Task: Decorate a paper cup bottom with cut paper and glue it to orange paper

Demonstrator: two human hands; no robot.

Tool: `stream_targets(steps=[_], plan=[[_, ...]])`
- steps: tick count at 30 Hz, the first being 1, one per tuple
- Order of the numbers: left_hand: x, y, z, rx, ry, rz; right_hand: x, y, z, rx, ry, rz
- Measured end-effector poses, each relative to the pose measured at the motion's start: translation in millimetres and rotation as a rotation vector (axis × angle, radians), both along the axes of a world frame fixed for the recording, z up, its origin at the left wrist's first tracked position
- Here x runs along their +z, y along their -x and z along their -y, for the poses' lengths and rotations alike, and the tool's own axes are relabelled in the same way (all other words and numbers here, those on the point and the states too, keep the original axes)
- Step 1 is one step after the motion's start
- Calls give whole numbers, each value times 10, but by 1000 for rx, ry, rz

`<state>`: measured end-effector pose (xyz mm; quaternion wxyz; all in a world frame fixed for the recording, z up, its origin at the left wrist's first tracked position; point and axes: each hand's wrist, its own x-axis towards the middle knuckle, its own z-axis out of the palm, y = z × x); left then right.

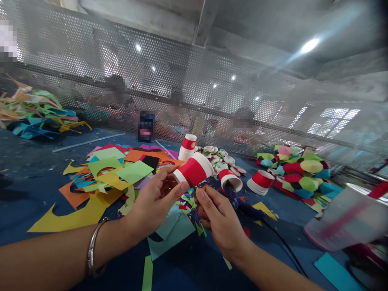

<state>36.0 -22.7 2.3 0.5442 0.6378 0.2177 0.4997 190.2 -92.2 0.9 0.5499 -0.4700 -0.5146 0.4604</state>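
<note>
My left hand [154, 198] grips a red and white paper cup [194, 169] by its base, held on its side above the table. My right hand [218, 220] is closed around a dark corded tool [242, 204], whose thin tip touches the cup's red wall. The tool's black cable [285, 244] trails off to the right. A metal bangle [92, 250] sits on my left wrist.
Coloured paper scraps [106, 173] cover the blue table [36, 161]. More red cups [260, 182] and a stack of cups [188, 147] stand behind. Paper balls [300, 173] are piled at right, a scrap heap [33, 113] at left. A perforated metal screen [182, 81] closes the back.
</note>
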Motion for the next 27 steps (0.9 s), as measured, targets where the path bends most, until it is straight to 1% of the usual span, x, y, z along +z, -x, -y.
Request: stream_targets(steps=[2,5,7,11,16,19,22,27], plan=[[-20,-13,6,-16,1,-5,-13,-9,-8,-9,-2,15],[-41,-36,26,-95,25,46,-39,-24,-26,-47,0,52],[-37,-45,42,-113,45,73,-46,-29,-42,-68,-8,80],[-13,-34,27,-55,83,58,-21,-26,-60,-33,-22,60],[-23,-6,-94,34,97,80,19,-36,-39,19,-12,56],[-44,2,-118,17,98,56,29,-40,-36,22,5,46],[-61,-1,-95,-8,99,61,37,-33,-38,22,13,24],[-58,-6,-87,34,95,49,48,-22,-23,37,40,16]])
